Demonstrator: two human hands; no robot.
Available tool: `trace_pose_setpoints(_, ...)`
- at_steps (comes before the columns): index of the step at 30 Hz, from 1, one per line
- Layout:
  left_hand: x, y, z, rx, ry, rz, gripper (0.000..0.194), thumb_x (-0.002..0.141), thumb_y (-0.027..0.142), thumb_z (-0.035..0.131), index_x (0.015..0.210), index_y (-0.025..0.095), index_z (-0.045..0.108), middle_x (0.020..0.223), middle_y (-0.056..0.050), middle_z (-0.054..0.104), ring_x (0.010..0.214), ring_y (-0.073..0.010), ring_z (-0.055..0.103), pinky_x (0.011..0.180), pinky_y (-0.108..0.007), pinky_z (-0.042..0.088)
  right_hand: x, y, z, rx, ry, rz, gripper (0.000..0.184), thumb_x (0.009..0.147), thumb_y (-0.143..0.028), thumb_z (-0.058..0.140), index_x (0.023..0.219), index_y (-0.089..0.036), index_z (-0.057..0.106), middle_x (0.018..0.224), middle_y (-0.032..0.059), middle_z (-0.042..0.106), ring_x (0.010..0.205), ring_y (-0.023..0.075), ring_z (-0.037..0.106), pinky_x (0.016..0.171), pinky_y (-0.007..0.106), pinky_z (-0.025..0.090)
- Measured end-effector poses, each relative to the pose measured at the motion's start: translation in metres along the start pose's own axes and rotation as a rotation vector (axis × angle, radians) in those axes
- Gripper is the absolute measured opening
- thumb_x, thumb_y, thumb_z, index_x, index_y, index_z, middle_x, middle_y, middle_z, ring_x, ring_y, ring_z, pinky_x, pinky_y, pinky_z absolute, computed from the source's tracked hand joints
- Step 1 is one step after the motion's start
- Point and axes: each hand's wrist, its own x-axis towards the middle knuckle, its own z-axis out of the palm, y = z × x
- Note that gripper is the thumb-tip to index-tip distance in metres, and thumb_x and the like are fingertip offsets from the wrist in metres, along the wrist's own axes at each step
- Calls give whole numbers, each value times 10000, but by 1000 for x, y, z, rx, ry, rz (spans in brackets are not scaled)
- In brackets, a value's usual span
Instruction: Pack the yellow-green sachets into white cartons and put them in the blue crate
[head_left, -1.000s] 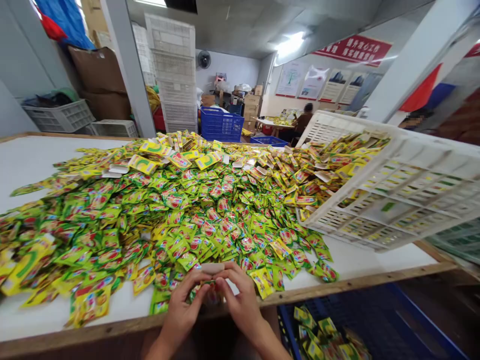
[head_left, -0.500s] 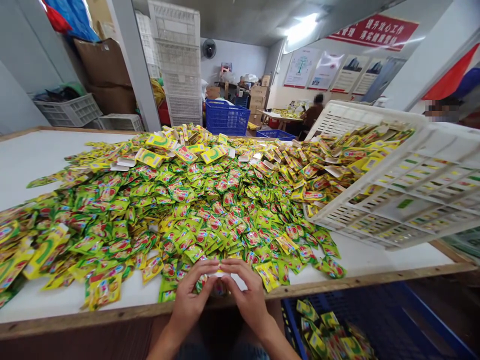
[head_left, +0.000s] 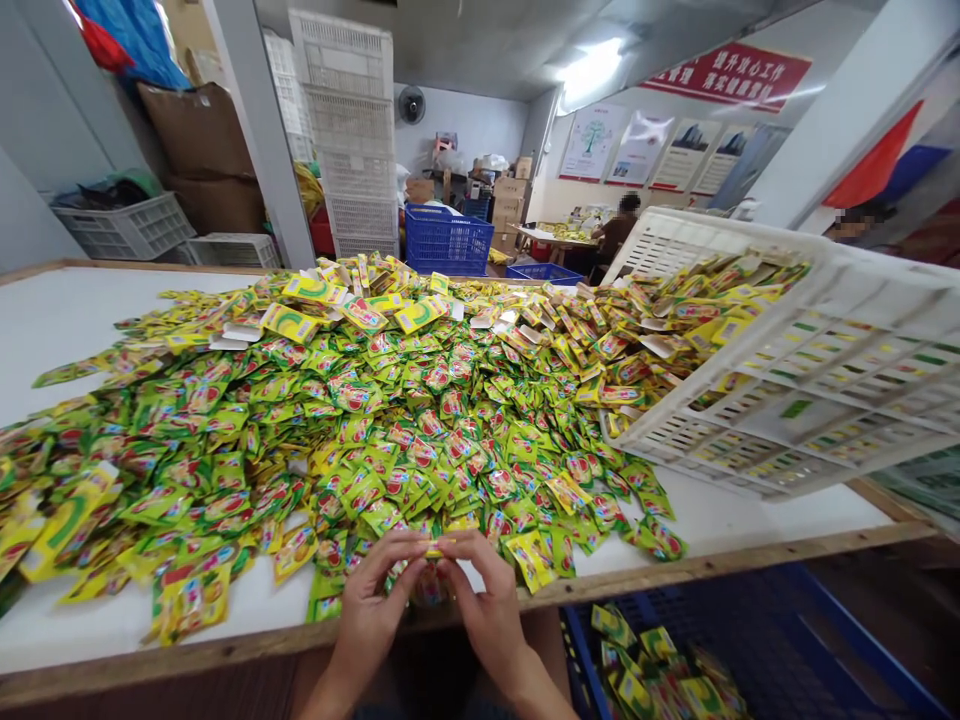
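At the near edge of the table (head_left: 52,325), my left hand (head_left: 375,592) and my right hand (head_left: 486,590) meet at their fingertips. Both pinch a small yellow box (head_left: 441,549), mostly covered by the fingers. Just beyond them spreads a heap of green sachets (head_left: 420,430) printed with red fruit. Flattened yellow cartons (head_left: 291,322) lie along the far side of the heap, some with white flaps up. Close to my right hand is a yellow sachet (head_left: 531,560).
A tipped white plastic crate (head_left: 840,350) spills yellow cartons at the right. Below the table edge, a blue crate (head_left: 795,620) holds several filled yellow boxes (head_left: 637,690). White crates (head_left: 349,140) stand stacked behind. Another person (head_left: 619,225) sits at a far table.
My hands stay together at the table edge, with the fingertips pressed closer on the yellow box. The view has shifted slightly, so the surroundings sit a little further left.
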Motion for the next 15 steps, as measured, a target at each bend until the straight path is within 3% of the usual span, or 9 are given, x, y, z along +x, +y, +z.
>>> trace_pose_setpoints(6, -3, -7, -2, 68, 5, -2, 95, 760, 251, 650, 807, 239, 731, 918, -58, 714, 921, -235, 645, 842, -348, 508, -7, 4, 6, 11, -7, -9, 197, 864, -145, 503, 1005, -237, 605, 926, 43, 653, 893, 169, 616, 779, 296, 505)
trace_pose_setpoints(12, -5, -9, 7, -77, -17, -222, 388, 758, 300, 655, 1133, 234, 578, 1125, -73, 661, 1026, -227, 628, 880, -333, 501, -20, 14, 11, -49, -6, 87, 403, 867, -165, 485, 1263, -242, 475, 1195, 87, 589, 1026, 190, 595, 832, 299, 513)
trace_pose_setpoints(15, 0, -3, 14, -153, -13, -280, 351, 759, 296, 658, 1083, 215, 551, 1067, -72, 674, 989, -214, 642, 867, -318, 499, -19, 14, 11, 21, -19, 167, 395, 879, -187, 478, 1269, -245, 467, 1223, 84, 563, 1033, 183, 585, 850, 296, 502)
